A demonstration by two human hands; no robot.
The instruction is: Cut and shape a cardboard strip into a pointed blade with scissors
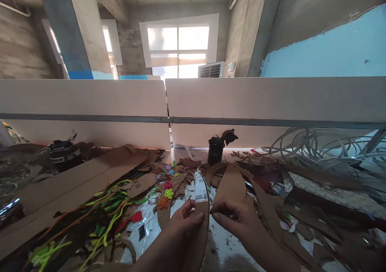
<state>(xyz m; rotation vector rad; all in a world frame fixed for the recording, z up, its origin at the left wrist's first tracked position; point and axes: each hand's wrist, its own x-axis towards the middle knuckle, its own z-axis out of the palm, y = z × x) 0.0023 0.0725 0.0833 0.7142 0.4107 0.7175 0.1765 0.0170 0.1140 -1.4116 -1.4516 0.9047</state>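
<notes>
My left hand (189, 217) grips a long piece of brown cardboard (202, 219) between thumb and fingers. This cardboard narrows to a rounded tip at the far end and bears a white printed label (200, 187). A dark line follows its curved right edge. Just right of that edge is my right hand (230, 219), its thumb and forefinger pinched together; whatever they hold is too small to make out. Behind the right hand lies another tapered cardboard piece (231, 181). Pink, yellow-green and orange crocheted flowers (168, 193) rest on a bundle of brown cord to the left.
A black cup-like container (215, 150) with its lid open stands by the white partition (271, 99). Coiled clear tubing (307, 147) is at the right. Green and orange cords (110, 215) and large cardboard sheets (90, 175) lie left. Cardboard scraps cover the right side.
</notes>
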